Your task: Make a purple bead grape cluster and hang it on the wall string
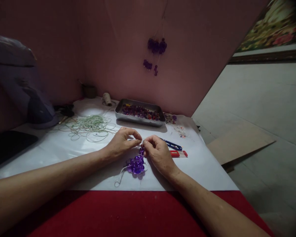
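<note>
At the far left a black flat object lies on the tabletop, whose white covering ends at a red strip along the near side. Behind it stands a purple container bearing a dark printed figure, its upper part glossy like plastic. Next comes a loose tangle of pale green string, with a dark cup against the pink wall beyond it and a spool of thread leaning near the cup. The left hand comes in over the covering, thumb and forefinger pinching white cord at the top of the beadwork. That purple beadwork sits just below and between the hands, on the covering, a looped cord end trailing to its left. Behind it is a metal tray of mixed beads, mostly purple and red; above, purple bead clusters hang on the wall. The right hand pinches the cord close beside the left fingertips. Past it lie a blue tool, a red case with a clear end, and scattered small beads; farther right, a brown board rests low down, beneath a framed picture
</note>
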`<state>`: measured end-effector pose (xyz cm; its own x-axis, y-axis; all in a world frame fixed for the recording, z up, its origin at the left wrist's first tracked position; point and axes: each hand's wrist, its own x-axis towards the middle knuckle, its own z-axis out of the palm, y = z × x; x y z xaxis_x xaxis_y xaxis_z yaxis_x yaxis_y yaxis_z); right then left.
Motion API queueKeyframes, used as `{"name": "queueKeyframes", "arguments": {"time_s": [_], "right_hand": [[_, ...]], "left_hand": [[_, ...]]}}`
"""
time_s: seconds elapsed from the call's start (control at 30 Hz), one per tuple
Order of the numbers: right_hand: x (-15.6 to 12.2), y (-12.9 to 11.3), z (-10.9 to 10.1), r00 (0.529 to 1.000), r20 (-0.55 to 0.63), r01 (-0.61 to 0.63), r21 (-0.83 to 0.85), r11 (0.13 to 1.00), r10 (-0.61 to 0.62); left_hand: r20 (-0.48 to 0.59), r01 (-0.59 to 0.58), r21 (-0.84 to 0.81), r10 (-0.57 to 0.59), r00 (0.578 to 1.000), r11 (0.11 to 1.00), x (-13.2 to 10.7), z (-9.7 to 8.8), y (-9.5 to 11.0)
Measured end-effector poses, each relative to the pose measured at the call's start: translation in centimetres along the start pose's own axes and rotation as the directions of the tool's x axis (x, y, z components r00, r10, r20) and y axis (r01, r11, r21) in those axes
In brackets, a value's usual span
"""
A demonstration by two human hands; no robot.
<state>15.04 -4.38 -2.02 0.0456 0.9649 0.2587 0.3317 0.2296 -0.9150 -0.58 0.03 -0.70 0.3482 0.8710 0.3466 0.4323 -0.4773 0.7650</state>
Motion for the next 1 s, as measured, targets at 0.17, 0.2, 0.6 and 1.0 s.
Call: {"name": "queueKeyframes", "arguments": {"time_s": [0.17, 0.2, 0.6, 1.0], "right_hand": [[-0.02, -0.01, 0.01, 1.0, 0.002, -0.001, -0.003, 1.0, 0.001], [-0.02, 0.03, 0.01, 1.0, 0.004, 0.002, 0.0, 1.0, -0.002], [-0.01, 0.29, -0.13, 0.999, 0.037, 0.021, -0.001, 1.0, -0.02], [0.01, 0.19, -0.03, 0.998, 0.035, 0.044, -0.008, 0.999, -0.044]], "left_hand": [[0.001, -0.016, -0.012, 0.016, 1.0, 1.0, -0.02, 0.07, 0.04], [-0.001, -0.016, -0.006, 0.016, 1.0, 1.0, -0.02, 0.08, 0.05], [-0.004, -0.022, -0.006, 0.022, 1.0, 1.0, -0.03, 0.12, -0.11], [0.014, 0.001, -0.019, -0.001, 1.0, 1.0, 0.09, 0.01, 0.25]]}}
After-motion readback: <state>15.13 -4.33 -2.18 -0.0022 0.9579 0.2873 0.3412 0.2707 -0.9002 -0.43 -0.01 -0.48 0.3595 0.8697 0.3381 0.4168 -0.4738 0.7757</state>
